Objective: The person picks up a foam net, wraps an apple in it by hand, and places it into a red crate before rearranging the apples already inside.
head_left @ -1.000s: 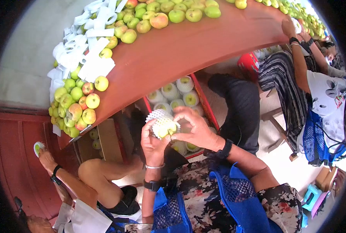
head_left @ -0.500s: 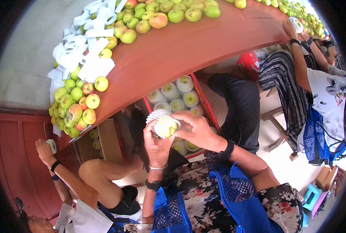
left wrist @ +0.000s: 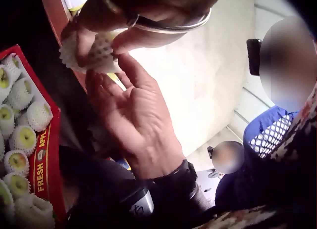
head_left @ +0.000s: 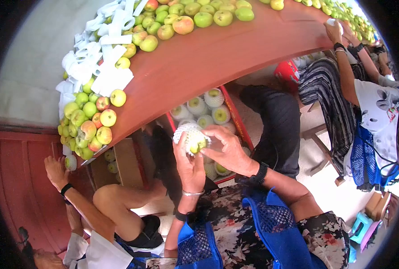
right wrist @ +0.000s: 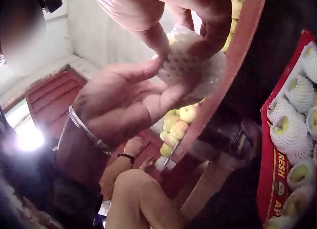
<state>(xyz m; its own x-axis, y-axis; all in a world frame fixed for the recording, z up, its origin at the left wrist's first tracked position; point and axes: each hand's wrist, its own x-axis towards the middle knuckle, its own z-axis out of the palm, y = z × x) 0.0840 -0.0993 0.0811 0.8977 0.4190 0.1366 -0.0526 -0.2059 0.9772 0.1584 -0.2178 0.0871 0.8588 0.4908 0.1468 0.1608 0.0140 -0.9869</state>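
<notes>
A yellow-green apple (head_left: 199,145) sits in a white foam net sleeve (head_left: 188,131), its lower right end showing bare in the head view. My left hand (head_left: 189,169) grips the sleeved apple from below and the left, its fingers curved round the foam. From the right, my right hand (head_left: 231,153) pinches it between thumb and fingers. The right wrist view shows fingers of both hands against the foam net (right wrist: 185,66). Below the hands is a red carton (head_left: 225,96) of apples in foam nets (head_left: 195,105), partly hidden by my forearms and fingers.
A brown table (head_left: 199,58) curves across in front, with loose apples (head_left: 89,110) and a heap of white foam nets (head_left: 89,58) at its left. Another person's hand (head_left: 56,172) is at the left near a netted apple; a further person's hand (head_left: 334,33) works at the far right.
My hands have shifted slightly right with the apple, and the foam net now sits further round it. The neighbour's hand at the left has moved a netted apple rightward to the table's edge.
</notes>
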